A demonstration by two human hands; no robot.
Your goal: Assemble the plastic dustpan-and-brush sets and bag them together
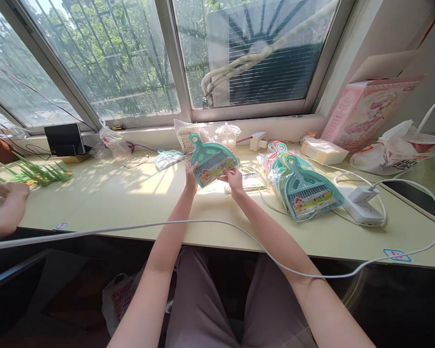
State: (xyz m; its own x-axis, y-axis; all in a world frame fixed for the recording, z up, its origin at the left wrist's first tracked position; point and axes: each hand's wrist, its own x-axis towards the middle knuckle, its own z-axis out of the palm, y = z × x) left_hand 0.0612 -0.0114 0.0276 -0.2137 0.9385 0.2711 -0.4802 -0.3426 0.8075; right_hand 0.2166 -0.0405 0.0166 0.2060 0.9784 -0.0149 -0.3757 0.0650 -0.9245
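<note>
Both my hands hold up a green mini dustpan [207, 153] with a grey-bristled brush and a printed label in it, above the middle of the table. My left hand [192, 177] grips its left edge, and my right hand [234, 180] pinches its lower right edge near the label. Just behind my right hand lies a flat labelled pack [253, 181]. To the right is a pile of bagged dustpan sets [309, 194], green ones with a red one at the back. Another bagged dustpan set [169, 159] lies by the window, left of the held one.
A white cable [210, 222] hangs across in front of my forearms, towards a power strip [364, 211] at right. Another person's hands [12, 198] are beside green stalks [36, 173] at far left. A lidded cup [227, 133], tissue pack [324, 151] and pink box [371, 113] stand behind.
</note>
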